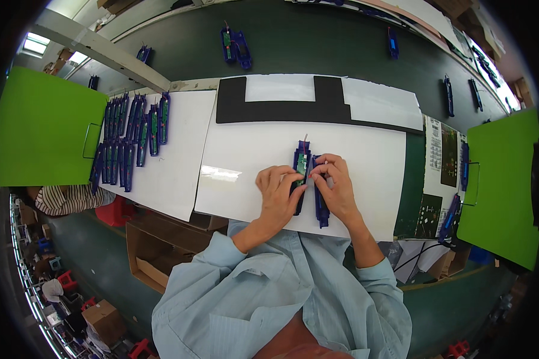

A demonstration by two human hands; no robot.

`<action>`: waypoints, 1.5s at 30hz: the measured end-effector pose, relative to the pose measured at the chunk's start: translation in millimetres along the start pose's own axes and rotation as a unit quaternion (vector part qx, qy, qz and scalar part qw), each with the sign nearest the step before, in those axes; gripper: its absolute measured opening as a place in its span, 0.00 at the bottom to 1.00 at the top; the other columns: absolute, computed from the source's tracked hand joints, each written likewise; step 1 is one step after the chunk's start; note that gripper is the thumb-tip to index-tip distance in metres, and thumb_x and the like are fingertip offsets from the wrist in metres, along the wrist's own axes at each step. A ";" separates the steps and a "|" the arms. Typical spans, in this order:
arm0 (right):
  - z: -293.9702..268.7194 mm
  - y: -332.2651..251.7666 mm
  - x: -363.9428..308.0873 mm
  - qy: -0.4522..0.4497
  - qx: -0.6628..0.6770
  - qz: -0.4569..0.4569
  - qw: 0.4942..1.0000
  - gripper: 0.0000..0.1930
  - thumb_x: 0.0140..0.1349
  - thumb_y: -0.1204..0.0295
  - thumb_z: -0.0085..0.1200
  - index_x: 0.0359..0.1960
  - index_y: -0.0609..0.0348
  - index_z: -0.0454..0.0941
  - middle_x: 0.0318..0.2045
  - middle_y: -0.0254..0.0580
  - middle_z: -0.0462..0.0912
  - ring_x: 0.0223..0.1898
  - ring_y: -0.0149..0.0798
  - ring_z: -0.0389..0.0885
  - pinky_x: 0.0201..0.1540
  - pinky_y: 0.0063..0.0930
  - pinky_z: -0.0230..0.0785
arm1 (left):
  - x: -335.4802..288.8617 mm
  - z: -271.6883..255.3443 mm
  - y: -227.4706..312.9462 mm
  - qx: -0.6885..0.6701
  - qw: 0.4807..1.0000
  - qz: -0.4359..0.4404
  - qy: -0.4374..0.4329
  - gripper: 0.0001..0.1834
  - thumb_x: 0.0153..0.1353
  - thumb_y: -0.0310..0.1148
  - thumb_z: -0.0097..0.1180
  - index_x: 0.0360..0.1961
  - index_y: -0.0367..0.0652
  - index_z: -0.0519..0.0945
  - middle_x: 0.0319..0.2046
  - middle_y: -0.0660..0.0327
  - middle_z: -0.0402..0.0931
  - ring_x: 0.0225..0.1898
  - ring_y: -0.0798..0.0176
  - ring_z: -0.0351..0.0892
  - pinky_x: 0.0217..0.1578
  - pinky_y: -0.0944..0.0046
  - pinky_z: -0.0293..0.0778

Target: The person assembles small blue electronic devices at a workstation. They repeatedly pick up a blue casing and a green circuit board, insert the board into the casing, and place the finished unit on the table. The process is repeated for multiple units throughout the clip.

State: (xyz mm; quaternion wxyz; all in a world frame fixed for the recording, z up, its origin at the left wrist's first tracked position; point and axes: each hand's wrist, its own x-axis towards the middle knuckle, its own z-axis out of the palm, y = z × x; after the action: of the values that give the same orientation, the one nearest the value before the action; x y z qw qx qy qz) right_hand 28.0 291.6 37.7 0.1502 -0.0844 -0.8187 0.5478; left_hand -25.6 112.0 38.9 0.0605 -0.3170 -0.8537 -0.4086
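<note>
On the white work surface [251, 206] in front of me lies a long blue plastic housing half [299, 203] with a green circuit board [302, 161] set in it. A thin wire sticks up from its far end. My left hand [275, 190] grips this half from the left, fingers and thumb closed at its edges. Right beside it lies a second blue housing half [322, 210], with no board that I can see. My right hand [338, 188] is over that half, thumb and fingertips pinched together near the board. Whatever is between those fingertips is too small to tell.
Several blue housings with green boards [142, 128] stand in rows at the left, near a green panel [48, 128]. A black foam frame [281, 113] borders the far edge. More housings [236, 48] lie on the dark green belt [317, 42]. Another green panel [506, 185] stands right.
</note>
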 end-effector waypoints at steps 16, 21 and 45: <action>10.3 -14.3 21.0 -0.127 -0.195 -0.196 0.953 0.05 0.62 0.80 0.61 0.38 0.61 0.81 0.48 0.43 0.81 0.51 0.50 0.76 0.55 0.38 0.74 | -5.1 -19.0 -13.9 0.138 0.968 0.176 -0.115 0.09 0.62 0.27 0.66 0.43 0.42 0.83 0.48 0.62 0.78 0.56 0.54 0.75 0.63 0.46 0.61; -0.6 -15.5 26.4 -0.177 -0.135 -0.110 0.969 0.05 0.61 0.80 0.63 0.37 0.62 0.81 0.49 0.45 0.77 0.52 0.50 0.76 0.56 0.41 0.73 | -30.8 -20.1 -16.8 0.002 0.992 0.109 -0.066 0.15 0.61 0.30 0.70 0.49 0.43 0.84 0.50 0.60 0.79 0.55 0.54 0.78 0.64 0.43 0.66; 2.9 -19.7 22.5 -0.239 -0.139 -0.135 0.951 0.04 0.60 0.84 0.60 0.35 0.66 0.80 0.45 0.47 0.75 0.48 0.51 0.74 0.53 0.41 0.72 | -56.4 -22.0 -17.8 0.074 0.980 0.146 -0.111 0.18 0.62 0.37 0.69 0.53 0.47 0.87 0.56 0.65 0.79 0.65 0.60 0.77 0.71 0.40 0.62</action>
State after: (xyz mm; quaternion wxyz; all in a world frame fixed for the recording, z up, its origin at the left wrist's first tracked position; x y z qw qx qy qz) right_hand 6.4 288.3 58.3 0.0095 0.1407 -0.9025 0.4070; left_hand 5.2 59.8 21.2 0.0479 -0.4760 -0.8276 -0.2936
